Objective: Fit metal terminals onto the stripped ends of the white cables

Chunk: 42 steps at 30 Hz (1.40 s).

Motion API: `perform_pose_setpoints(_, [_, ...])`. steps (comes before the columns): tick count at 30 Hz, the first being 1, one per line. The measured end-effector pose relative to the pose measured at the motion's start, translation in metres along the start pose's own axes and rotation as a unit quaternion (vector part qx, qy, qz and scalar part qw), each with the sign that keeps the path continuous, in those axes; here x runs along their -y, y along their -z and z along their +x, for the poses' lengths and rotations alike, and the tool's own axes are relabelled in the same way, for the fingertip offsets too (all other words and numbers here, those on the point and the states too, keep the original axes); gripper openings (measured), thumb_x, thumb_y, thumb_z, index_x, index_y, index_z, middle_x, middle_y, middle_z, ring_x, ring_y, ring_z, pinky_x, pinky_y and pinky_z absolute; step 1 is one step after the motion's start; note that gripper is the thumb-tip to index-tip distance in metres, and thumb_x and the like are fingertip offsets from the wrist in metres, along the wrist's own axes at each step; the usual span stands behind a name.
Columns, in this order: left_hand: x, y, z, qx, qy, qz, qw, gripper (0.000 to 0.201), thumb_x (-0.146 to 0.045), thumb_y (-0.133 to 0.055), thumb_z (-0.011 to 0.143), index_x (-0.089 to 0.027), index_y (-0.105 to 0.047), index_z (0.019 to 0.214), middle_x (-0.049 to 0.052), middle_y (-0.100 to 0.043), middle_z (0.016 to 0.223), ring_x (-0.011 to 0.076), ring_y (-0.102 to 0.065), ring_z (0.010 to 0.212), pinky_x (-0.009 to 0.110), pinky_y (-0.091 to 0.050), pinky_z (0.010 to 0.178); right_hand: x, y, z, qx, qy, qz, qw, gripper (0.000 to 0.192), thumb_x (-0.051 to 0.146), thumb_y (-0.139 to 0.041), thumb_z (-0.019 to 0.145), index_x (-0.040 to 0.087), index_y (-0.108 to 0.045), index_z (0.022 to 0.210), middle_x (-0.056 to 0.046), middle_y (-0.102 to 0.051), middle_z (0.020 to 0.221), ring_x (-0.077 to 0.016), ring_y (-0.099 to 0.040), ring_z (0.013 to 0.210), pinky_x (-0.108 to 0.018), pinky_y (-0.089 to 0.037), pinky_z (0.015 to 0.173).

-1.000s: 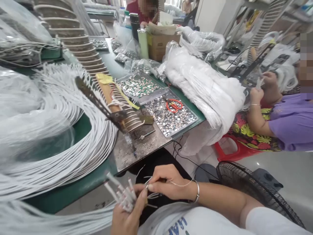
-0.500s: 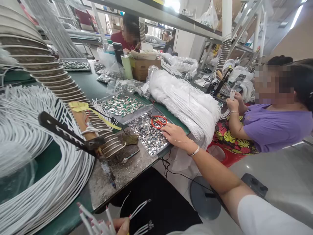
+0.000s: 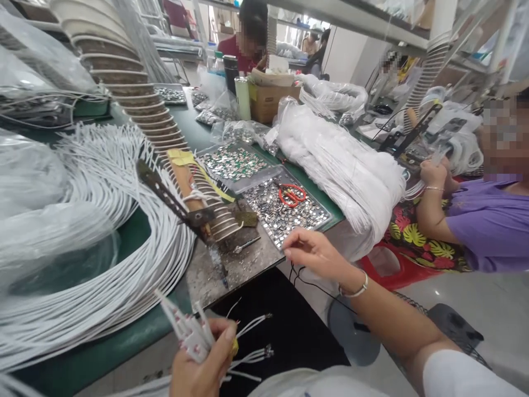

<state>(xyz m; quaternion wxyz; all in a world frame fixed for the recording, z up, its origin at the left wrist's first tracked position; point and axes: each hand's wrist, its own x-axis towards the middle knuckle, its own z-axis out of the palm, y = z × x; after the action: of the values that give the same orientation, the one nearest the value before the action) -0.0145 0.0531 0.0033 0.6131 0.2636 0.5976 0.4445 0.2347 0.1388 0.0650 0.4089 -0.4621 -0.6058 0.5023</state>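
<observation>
Low in the head view, my left hand [image 3: 209, 355] is closed round a bundle of white cables [image 3: 194, 336]. Thin wire ends, some with small metal tips, stick out on its right side, over a dark cloth on my lap. My right hand [image 3: 316, 255] hovers just off the table's front edge, thumb and fingers pinched together. Whatever lies in the pinch is too small to make out. Closest to it is a tray of small metal connectors [image 3: 264, 218], with red-handled scissors or snips [image 3: 291, 196] lying on top.
A soldering iron [image 3: 219, 264] hangs on a stand beside a ribbed hose [image 3: 144, 105]. Coiled white cables [image 3: 124, 298] cover the left. Behind the connectors are a tray of green boards [image 3: 235, 161] and a wrapped cable bundle [image 3: 339, 160]. A person in purple [image 3: 487, 220] works at right.
My right hand has left the connector tray and come back toward me. My left hand has risen further into view with the cables. The camera view has turned left.
</observation>
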Motion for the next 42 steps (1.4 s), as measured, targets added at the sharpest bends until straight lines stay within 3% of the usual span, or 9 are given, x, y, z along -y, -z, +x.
perform_pose_setpoints(5, [-0.007,-0.007,-0.006,0.051,-0.02,0.018,0.998,0.034,-0.044,-0.077,0.068,-0.013,-0.067,0.077,-0.006,-0.037,0.047,0.0048,-0.025,0.044,0.02,-0.018,0.043,-0.012,-0.057,-0.037,0.06,-0.02,0.058,0.996,0.006,0.019,-0.061,0.086,0.014,-0.062,0.089,0.001,-0.058,0.072,-0.0085,-0.054,0.062,-0.02,-0.044,0.057])
perform_pose_setpoints(8, [-0.012,-0.011,-0.014,0.058,-0.035,0.01,0.998,0.03,-0.041,-0.077,0.068,-0.014,-0.066,0.073,0.002,-0.059,0.072,0.0038,-0.031,0.045,0.021,-0.022,0.043,-0.015,-0.075,-0.047,0.068,-0.007,0.064,0.996,0.005,0.017,-0.06,0.086,0.014,-0.063,0.089,0.001,-0.058,0.073,-0.0079,-0.051,0.063,-0.019,-0.042,0.057])
perform_pose_setpoints(11, [-0.014,-0.014,-0.021,0.039,-0.066,0.024,0.997,0.029,-0.04,-0.076,0.067,-0.014,-0.063,0.064,0.007,-0.065,0.09,0.0072,-0.042,0.051,0.023,-0.029,0.044,-0.015,-0.084,-0.052,0.069,0.017,0.048,0.996,0.005,0.014,-0.061,0.085,0.014,-0.065,0.088,0.0,-0.059,0.076,-0.0079,-0.05,0.064,-0.019,-0.042,0.058])
perform_pose_setpoints(18, [-0.007,-0.014,-0.022,-0.008,-0.121,0.079,0.989,0.026,-0.041,-0.073,0.064,-0.018,-0.064,0.057,0.01,-0.069,0.081,0.0217,-0.059,0.07,0.03,-0.045,0.058,-0.016,-0.088,-0.058,0.062,0.068,0.007,0.996,0.005,0.015,-0.062,0.086,0.014,-0.067,0.089,0.0,-0.058,0.077,-0.009,-0.053,0.069,-0.019,-0.043,0.063])
perform_pose_setpoints(26, [-0.001,-0.006,-0.019,0.014,-0.113,0.09,0.989,0.024,-0.039,-0.074,0.067,-0.017,-0.067,0.06,0.01,-0.07,0.083,0.0237,-0.061,0.075,0.034,-0.048,0.066,-0.017,-0.086,-0.059,0.05,0.118,-0.052,0.99,0.007,0.017,-0.061,0.089,0.014,-0.067,0.091,0.0,-0.058,0.074,-0.0089,-0.052,0.066,-0.019,-0.043,0.061])
perform_pose_setpoints(29, [0.001,-0.004,-0.017,-0.002,-0.124,0.084,0.989,0.024,-0.037,-0.074,0.069,-0.016,-0.067,0.061,0.01,-0.069,0.084,0.0246,-0.062,0.081,0.035,-0.048,0.073,-0.015,-0.083,-0.059,0.06,0.163,-0.103,0.979,0.02,0.018,-0.05,0.095,0.013,-0.064,0.108,-0.003,-0.059,0.079,-0.0106,-0.053,0.068,-0.021,-0.045,0.064])
perform_pose_setpoints(33, [-0.003,-0.001,-0.013,-0.024,-0.152,0.097,0.983,0.024,-0.037,-0.072,0.074,-0.016,-0.066,0.062,0.01,-0.069,0.087,0.0249,-0.063,0.086,0.035,-0.048,0.078,-0.015,-0.078,-0.06,0.075,0.189,-0.124,0.971,0.04,0.015,-0.037,0.099,0.014,-0.039,0.139,-0.004,-0.064,0.085,-0.0107,-0.059,0.071,-0.023,-0.051,0.069])
perform_pose_setpoints(39, [-0.012,-0.004,-0.003,-0.038,-0.194,0.102,0.975,0.02,-0.033,-0.071,0.077,-0.017,-0.067,0.065,0.008,-0.07,0.089,0.0233,-0.063,0.091,0.031,-0.048,0.077,-0.015,-0.079,-0.054,0.007,0.213,-0.162,0.963,0.008,0.017,-0.05,0.096,0.018,-0.057,0.099,-0.002,-0.067,0.076,-0.0102,-0.064,0.065,-0.02,-0.051,0.062])
perform_pose_setpoints(42, [-0.017,-0.011,0.001,-0.043,-0.206,0.084,0.974,0.02,-0.032,-0.072,0.076,-0.017,-0.066,0.064,0.008,-0.07,0.089,0.0229,-0.064,0.088,0.031,-0.049,0.076,-0.012,-0.083,-0.047,-0.054,0.265,-0.154,0.95,0.004,0.014,-0.055,0.092,0.018,-0.056,0.093,-0.006,-0.068,0.086,-0.0145,-0.066,0.084,-0.024,-0.054,0.073])
